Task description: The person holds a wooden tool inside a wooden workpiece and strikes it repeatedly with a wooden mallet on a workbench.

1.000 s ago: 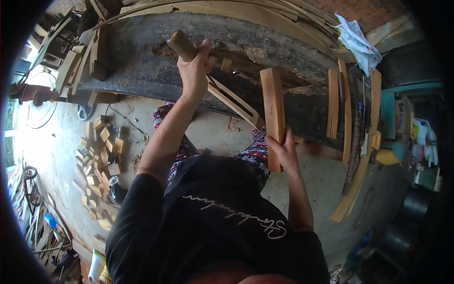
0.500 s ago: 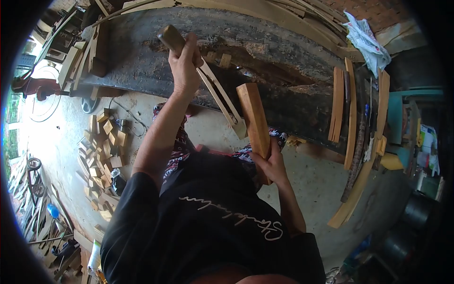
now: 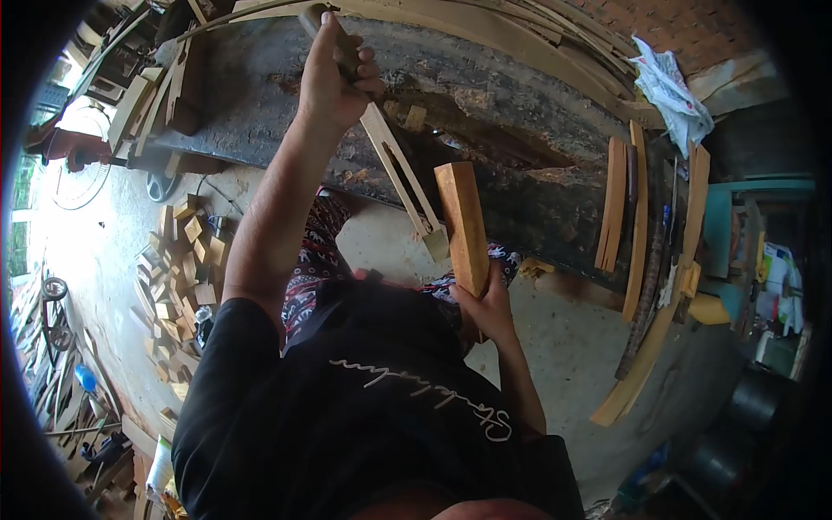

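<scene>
My left hand (image 3: 338,82) is closed around a dark, rounded wooden handle (image 3: 322,30), raised over the dark wooden bench (image 3: 251,87). Just below that hand, a pale slotted wooden piece (image 3: 390,156) slants over the bench's near edge, with a squarish block-like end (image 3: 436,245). My right hand (image 3: 491,303) grips the lower part of a thick orange-brown wooden block (image 3: 464,221). The block tilts upward beside the slotted piece, its top end over the bench. Whatever lies beyond the handle is hidden by my left hand.
Several long wooden strips (image 3: 640,217) lean across the bench's right end, near a white plastic bag (image 3: 672,91). Many small wood blocks (image 3: 178,286) are piled on the floor at left. A fan (image 3: 82,156) stands at far left; the bench has a long rotten hollow (image 3: 511,143).
My left hand has risen with the handle and turned, so its fingers now show. My right hand still holds the block, and the view has shifted slightly.
</scene>
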Demonstrator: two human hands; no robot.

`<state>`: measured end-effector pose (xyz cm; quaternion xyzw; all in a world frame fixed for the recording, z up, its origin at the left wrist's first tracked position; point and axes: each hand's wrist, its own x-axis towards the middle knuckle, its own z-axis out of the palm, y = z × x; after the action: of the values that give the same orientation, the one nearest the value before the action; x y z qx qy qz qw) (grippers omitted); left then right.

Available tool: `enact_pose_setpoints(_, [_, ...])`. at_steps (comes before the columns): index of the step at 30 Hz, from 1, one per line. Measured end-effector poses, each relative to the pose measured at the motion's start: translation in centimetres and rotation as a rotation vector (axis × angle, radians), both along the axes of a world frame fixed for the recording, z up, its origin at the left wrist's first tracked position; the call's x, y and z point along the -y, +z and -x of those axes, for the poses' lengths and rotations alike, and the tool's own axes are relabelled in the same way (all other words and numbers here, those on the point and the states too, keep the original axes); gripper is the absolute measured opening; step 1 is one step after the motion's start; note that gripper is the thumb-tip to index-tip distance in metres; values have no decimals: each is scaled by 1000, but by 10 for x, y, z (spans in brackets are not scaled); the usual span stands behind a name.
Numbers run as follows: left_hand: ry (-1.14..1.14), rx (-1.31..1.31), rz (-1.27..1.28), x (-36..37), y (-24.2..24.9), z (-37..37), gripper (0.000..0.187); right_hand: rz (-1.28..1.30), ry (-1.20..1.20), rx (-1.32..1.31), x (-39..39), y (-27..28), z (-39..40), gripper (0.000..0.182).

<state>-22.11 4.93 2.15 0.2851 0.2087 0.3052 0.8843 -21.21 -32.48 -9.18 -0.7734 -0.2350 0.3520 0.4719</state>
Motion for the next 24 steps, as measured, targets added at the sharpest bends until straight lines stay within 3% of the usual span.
enact_pose_setpoints(3, [-148,161,157,-8,-15,6,51,0,27,49,0,-2,0,65])
enact_pose_setpoints(5, [-125,179,229,-2,-13,10,52,12,11,39,2,-5,0,68])
enact_pose_setpoints(7, [-339,363,384,-4,-21,15,55,10,31,51,2,-5,0,65])
enact_pose_setpoints(18, [-460,537,352,-11,-37,37,61,20,23,178,-2,-8,9,62])
enact_pose_setpoints(22, [-275,382,168,-6,-32,44,59,43,5,186,-2,-9,12,62])
enact_pose_setpoints(24, [-51,163,41,-3,-34,36,56,46,1,193,-3,-8,13,62])
